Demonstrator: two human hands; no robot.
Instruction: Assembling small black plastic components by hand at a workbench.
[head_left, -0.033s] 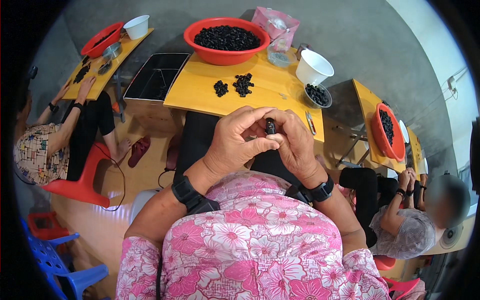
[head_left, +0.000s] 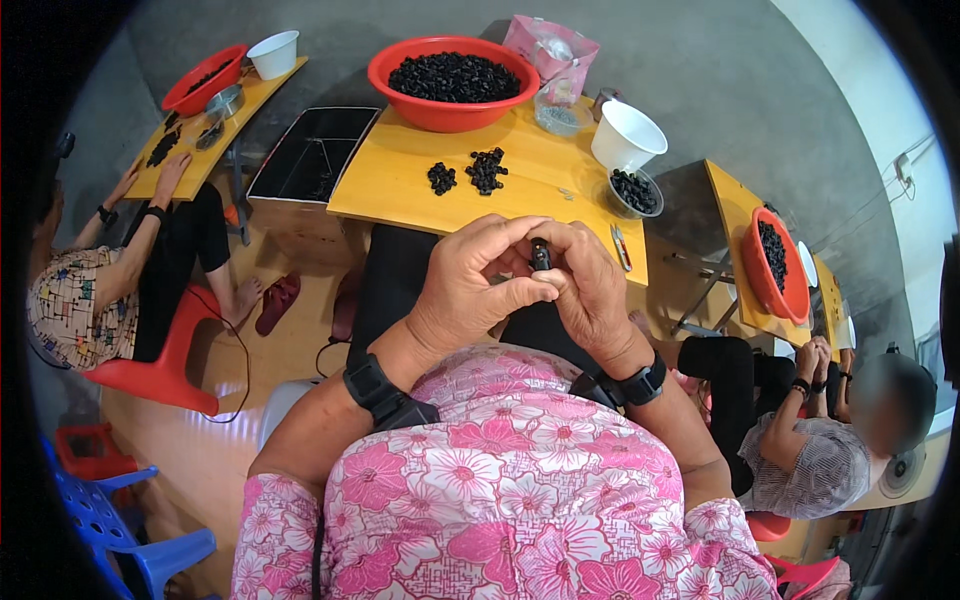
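My left hand [head_left: 468, 283] and my right hand [head_left: 592, 290] meet in front of my chest, just off the near edge of the yellow table [head_left: 400, 200]. Pinched at their fingertips is a small black plastic piece [head_left: 541, 256] with a shiny spot on it. The right thumb and index finger grip it, while the left thumb and fingers close in from the other side. Two little piles of black pieces [head_left: 487, 171] lie on the tabletop beyond. Small scissor-like snips [head_left: 621, 246] rest by the table's right edge.
Farther back stand a red basin [head_left: 455, 123] heaped with black pieces, a pink bag [head_left: 520, 40], a clear tub [head_left: 558, 120], a white bucket [head_left: 628, 137] and a bowl of black pieces [head_left: 634, 190]. People sit at tables on both sides. A blue chair [head_left: 110, 520] is at lower left.
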